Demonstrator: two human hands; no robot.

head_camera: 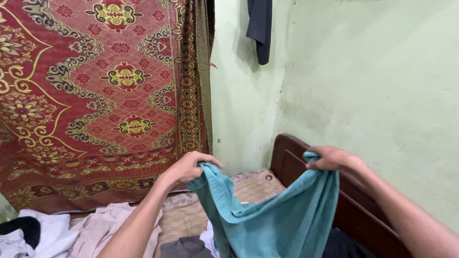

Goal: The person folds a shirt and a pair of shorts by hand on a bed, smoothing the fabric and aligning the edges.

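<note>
Head view. The left hand (pixel 187 167), at 7 o'clock of frame centre, is curled shut, pinching one upper edge of a teal cloth (pixel 272 217); the right hand (pixel 330 159), at 4 o'clock, is likewise closed on the opposite edge. The cloth hangs slack between the 2 hands above the bed (pixel 248 188), its lower part bunched. A dark wooden headboard (pixel 291 162) stands just beside the right hand. Pale garments (pixel 91 227) lie at 8 o'clock, and a patterned red rug (pixel 95 95) hangs on the wall behind. Likely risks: an edge slipping from a loose pinch, or the sagging cloth catching on the headboard corner or on the clothes below.
</note>
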